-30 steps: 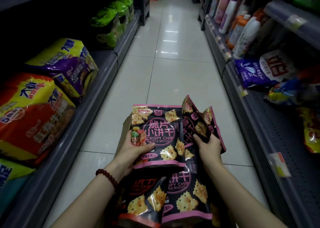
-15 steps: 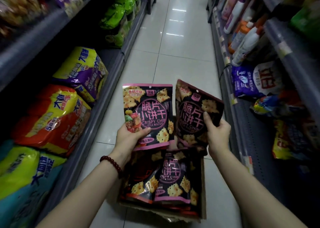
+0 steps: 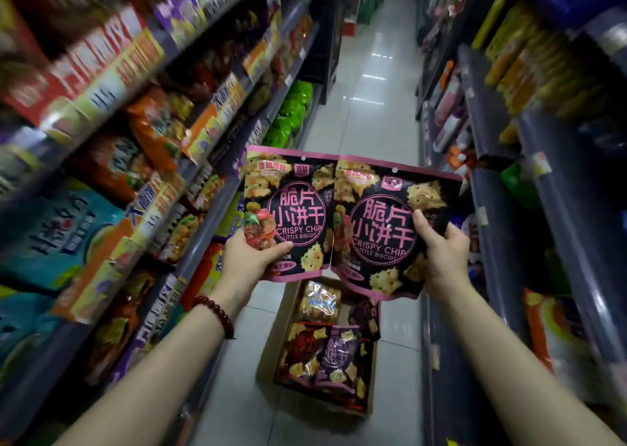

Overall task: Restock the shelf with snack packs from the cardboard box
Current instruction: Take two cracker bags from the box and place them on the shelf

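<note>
Middle of frame: left hand point(image 3: 252, 259) grips black-and-pink foil biscuit pack point(image 3: 288, 214), right hand point(image 3: 441, 259) grips second matching pack point(image 3: 390, 228). Packs probably light, crinkly, slippery, biscuits breakable; pinch bottom corners. Brown cardboard box point(image 3: 271, 337) below on floor.

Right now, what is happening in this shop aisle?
A person is restocking snacks. The left hand holds one black and pink biscuit pack, and the right hand holds a second pack beside it. The cardboard box sits on the floor below, with more packs inside. Neither pack is on a shelf yet.
</note>
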The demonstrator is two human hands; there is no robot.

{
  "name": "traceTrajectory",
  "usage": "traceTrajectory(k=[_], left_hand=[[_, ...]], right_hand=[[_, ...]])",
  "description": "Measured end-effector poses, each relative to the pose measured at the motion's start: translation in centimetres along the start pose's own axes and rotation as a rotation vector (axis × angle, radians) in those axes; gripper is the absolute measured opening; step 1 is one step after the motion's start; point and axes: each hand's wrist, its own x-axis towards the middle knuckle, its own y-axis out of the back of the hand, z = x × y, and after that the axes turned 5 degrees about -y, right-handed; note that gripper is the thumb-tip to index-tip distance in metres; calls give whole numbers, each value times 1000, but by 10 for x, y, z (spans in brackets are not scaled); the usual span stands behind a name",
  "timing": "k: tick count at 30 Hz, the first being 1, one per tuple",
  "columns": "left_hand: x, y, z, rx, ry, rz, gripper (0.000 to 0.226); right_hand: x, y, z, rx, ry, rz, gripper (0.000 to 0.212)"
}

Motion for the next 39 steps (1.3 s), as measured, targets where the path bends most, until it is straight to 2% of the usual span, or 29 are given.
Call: traceTrajectory(k=[4, 7, 13, 17, 20, 22, 25, 29, 39], left_hand=[[-28, 21, 102, 28, -102, 62, 33], [-58, 35, 163, 15, -154, 120, 32], [-133, 70, 243, 35, -252, 257, 42], [-187, 95, 282, 36, -302, 398, 36], [-228, 115, 301, 30, -337, 508, 40], [-255, 130, 308, 6, -356, 567, 39], [-303, 152, 315, -8, -403, 660, 33], [-369, 185, 312, 8, -413, 789, 30], [-539, 282, 302, 42, -428, 1062, 26]], right_hand=[[-28, -21, -100, 57, 10, -119, 10], [-46, -40, -163, 65, 25, -247, 5], [-87, -80, -256, 69, 15, -491, 15], [-120, -108, -296, 56, 3, -636, 28], [-149, -129, -314, 62, 13, -724, 34], [-172, -143, -320, 72, 11, -776, 29], [-212, -165, -322, 84, 3, -857, 41], [-271, -191, -314, 51, 16, -1020, 17], [-460, -256, -293, 63, 35, -1320, 12]])
